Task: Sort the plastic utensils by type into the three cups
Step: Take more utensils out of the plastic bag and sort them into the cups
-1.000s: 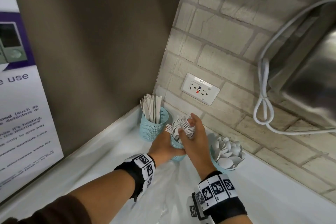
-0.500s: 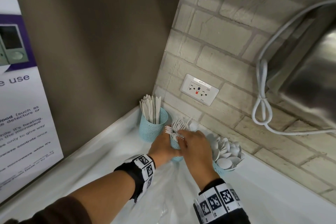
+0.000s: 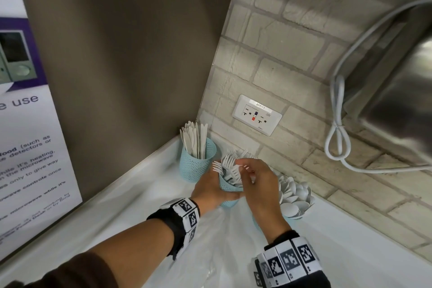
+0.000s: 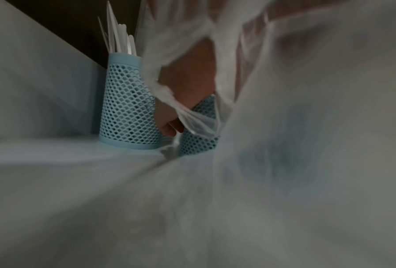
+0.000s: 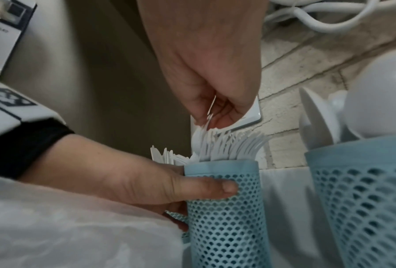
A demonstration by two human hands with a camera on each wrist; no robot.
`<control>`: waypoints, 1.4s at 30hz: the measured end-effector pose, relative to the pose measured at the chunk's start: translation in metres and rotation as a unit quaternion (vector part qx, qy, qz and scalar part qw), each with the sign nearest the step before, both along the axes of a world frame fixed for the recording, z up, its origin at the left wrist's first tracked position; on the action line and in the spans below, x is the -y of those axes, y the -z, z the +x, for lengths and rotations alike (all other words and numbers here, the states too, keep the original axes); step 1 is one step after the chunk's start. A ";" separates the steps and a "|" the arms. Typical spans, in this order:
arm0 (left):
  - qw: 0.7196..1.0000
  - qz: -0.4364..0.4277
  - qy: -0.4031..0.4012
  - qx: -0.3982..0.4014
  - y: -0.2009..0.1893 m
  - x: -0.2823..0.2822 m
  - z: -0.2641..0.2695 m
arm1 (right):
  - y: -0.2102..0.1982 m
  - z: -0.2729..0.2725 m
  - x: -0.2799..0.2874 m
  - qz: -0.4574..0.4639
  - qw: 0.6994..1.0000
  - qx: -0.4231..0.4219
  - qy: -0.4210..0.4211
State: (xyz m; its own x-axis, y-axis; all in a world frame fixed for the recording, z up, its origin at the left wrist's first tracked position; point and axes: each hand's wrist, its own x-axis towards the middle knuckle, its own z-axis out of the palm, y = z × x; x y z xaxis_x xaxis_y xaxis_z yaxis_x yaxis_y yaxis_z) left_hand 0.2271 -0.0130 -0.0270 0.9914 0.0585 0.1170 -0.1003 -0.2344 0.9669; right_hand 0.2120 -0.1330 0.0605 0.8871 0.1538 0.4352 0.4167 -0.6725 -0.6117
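Observation:
Three light blue mesh cups stand in the counter corner. The left cup holds white knives, the middle cup white forks, and the right cup white spoons. My left hand grips the fork cup from its left side, thumb across the front. My right hand hovers just above that cup. Its curled fingers pinch the top of a white fork that stands among the others.
A crumpled clear plastic bag lies on the white counter under my wrists. Brown wall panel on the left, brick wall with a socket behind. A steel appliance and its white cord hang at the right.
My right hand dipped onto the forks and has come back up a little, still over the middle cup. The left hand has stayed on that cup.

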 end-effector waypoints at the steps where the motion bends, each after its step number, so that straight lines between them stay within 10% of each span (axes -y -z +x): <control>1: 1.000 0.000 0.001 0.000 0.001 0.000 0.000 | 0.000 0.001 0.000 -0.014 1.000 -0.008 -0.015; 5: 1.000 0.015 -0.009 -0.003 0.002 0.000 0.001 | 0.003 -0.002 0.000 -0.141 0.988 -0.042 -0.047; 11: 1.000 0.027 -0.009 -0.004 0.002 0.001 0.002 | -0.006 -0.004 0.015 0.023 0.998 0.033 0.037; 16: 0.999 0.041 -0.016 0.001 0.001 0.000 0.001 | -0.005 -0.010 0.025 -0.130 0.985 -0.111 0.034; 25: 0.999 0.039 -0.016 -0.001 0.003 0.001 0.002 | -0.009 -0.011 0.017 -0.260 0.956 -0.110 0.081; 31: 0.999 0.031 -0.005 -0.008 0.007 -0.001 0.004 | -0.011 -0.005 0.014 -0.087 0.994 -0.029 0.055; 39: 0.999 0.032 -0.006 -0.005 0.007 -0.001 0.004 | -0.007 0.002 0.018 -0.051 0.996 0.038 0.056; 42: 0.999 0.044 -0.006 0.000 0.005 -0.001 0.003 | -0.007 0.007 0.020 -0.131 0.984 -0.058 0.106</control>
